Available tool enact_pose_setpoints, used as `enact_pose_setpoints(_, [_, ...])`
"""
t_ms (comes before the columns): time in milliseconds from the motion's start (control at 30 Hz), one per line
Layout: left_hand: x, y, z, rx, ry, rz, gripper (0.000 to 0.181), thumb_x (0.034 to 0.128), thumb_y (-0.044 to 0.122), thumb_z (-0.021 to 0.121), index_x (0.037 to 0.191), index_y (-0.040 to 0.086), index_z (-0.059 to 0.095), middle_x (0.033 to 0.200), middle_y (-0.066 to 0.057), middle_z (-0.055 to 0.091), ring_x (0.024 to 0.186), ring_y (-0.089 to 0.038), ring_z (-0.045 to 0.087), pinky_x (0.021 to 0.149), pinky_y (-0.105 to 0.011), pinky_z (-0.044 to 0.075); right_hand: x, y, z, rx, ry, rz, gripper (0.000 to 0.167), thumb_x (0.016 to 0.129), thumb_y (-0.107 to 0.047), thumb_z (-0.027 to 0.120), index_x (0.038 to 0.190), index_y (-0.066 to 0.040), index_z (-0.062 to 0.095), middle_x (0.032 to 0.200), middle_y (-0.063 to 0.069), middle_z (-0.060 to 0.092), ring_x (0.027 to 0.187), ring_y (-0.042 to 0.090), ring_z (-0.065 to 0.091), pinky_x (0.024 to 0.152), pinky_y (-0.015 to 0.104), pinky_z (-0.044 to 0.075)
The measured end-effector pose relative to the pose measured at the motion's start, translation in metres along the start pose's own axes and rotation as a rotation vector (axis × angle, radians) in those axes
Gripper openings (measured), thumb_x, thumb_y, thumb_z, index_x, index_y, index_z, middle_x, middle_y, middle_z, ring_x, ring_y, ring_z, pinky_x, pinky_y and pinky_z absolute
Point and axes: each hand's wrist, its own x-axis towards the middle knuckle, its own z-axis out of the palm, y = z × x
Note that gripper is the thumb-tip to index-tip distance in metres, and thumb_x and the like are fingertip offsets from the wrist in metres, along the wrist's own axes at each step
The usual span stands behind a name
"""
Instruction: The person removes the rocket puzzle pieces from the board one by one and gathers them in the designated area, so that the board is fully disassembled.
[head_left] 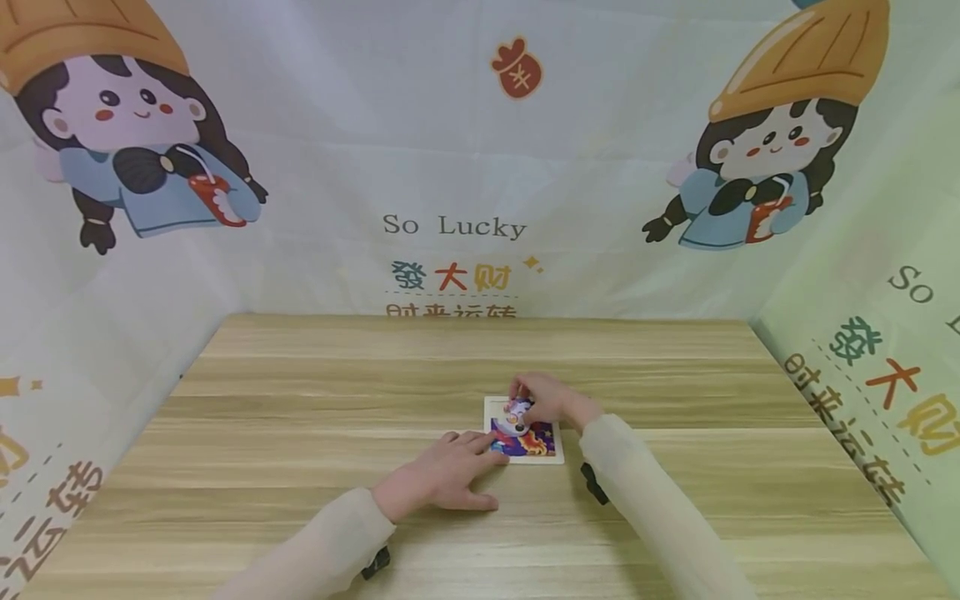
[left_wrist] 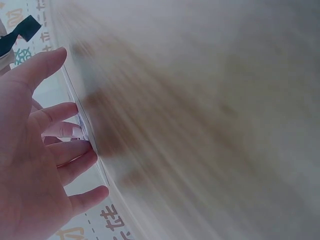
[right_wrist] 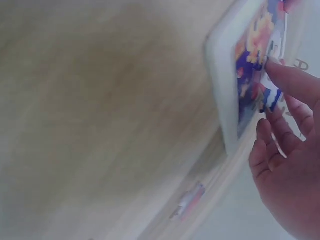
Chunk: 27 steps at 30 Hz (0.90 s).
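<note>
A small puzzle board (head_left: pixel 561 460) with a white border and a purple, orange and red picture lies on the table. My right hand (head_left: pixel 542 397) pinches a puzzle piece (right_wrist: pixel 270 94) between thumb and fingers at the upper part of the board. This piece shows white and blue, and the fingers partly cover it. On the board's left side my left hand (head_left: pixel 450 471) lies with spread fingers, the fingertips touching its edge and lower left corner. The left wrist view shows that palm (left_wrist: pixel 25 165) from the side; the board is mostly hidden there.
The wood-grain table (head_left: pixel 300 400) is bounded by a printed cloth (head_left: pixel 450 150) at the back and sides. In the right wrist view a small, blurred, colourful thing (right_wrist: pixel 189 201) lies on the table apart from the board. A black strap part (head_left: pixel 594 483) hangs below the right sleeve.
</note>
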Motion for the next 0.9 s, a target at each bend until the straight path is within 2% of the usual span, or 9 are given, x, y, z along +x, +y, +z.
enact_pose_setpoints(67, [0.000,0.000,0.000,0.004,0.000,-0.002,0.060,0.0792,0.052,0.054,0.129,0.019,0.045,0.137,-0.015,0.032,0.123,-0.029,0.031,0.096,-0.049,0.026,-0.003,-0.001,0.001,0.011,0.029,-0.030,0.032,0.067,-0.003,0.071,0.093,-0.010,0.053,0.088,0.005,0.054,0.083,0.020,0.051,0.077,0.034,0.043])
enact_pose_setpoints(100, [0.000,-0.001,0.000,0.005,-0.001,-0.002,0.060,0.0792,0.052,0.054,0.129,0.019,0.045,0.137,-0.015,0.032,0.123,-0.029,0.031,0.096,-0.049,0.026,-0.008,-0.010,-0.003,0.016,0.034,-0.007,0.031,0.068,-0.001,0.070,0.092,-0.008,0.053,0.088,0.006,0.054,0.084,0.021,0.051,0.078,0.036,0.042])
enact_pose_setpoints(267, [0.000,-0.001,0.001,0.011,-0.005,-0.007,0.061,0.0788,0.053,0.054,0.129,0.020,0.044,0.137,-0.014,0.032,0.123,-0.029,0.030,0.096,-0.048,0.026,-0.014,-0.013,-0.001,-0.011,0.075,-0.037,0.031,0.069,-0.002,0.069,0.094,-0.008,0.053,0.089,0.004,0.054,0.083,0.018,0.050,0.076,0.033,0.043])
enact_pose_setpoints(400, [0.000,0.000,0.000,0.008,-0.008,-0.011,0.061,0.0788,0.053,0.054,0.130,0.020,0.044,0.138,-0.014,0.031,0.123,-0.030,0.030,0.097,-0.049,0.025,-0.015,-0.011,-0.001,-0.023,0.076,-0.063,0.031,0.070,-0.003,0.069,0.096,-0.009,0.052,0.088,0.003,0.053,0.081,0.016,0.050,0.073,0.030,0.043])
enact_pose_setpoints(533, [0.001,0.000,0.000,0.011,-0.007,-0.009,0.061,0.0788,0.053,0.054,0.129,0.020,0.044,0.137,-0.014,0.032,0.123,-0.031,0.030,0.097,-0.049,0.025,-0.016,-0.008,-0.001,-0.002,0.077,-0.088,0.030,0.072,-0.003,0.067,0.097,-0.009,0.051,0.088,0.003,0.053,0.080,0.018,0.050,0.072,0.032,0.044])
enact_pose_setpoints(900, [0.002,0.000,0.001,0.017,-0.012,-0.012,0.061,0.0788,0.053,0.054,0.129,0.020,0.044,0.137,-0.014,0.032,0.123,-0.030,0.031,0.096,-0.048,0.026,-0.021,0.000,-0.003,0.113,0.063,-0.087,0.025,0.078,-0.003,0.061,0.101,-0.010,0.053,0.089,0.003,0.055,0.080,0.017,0.052,0.070,0.031,0.045])
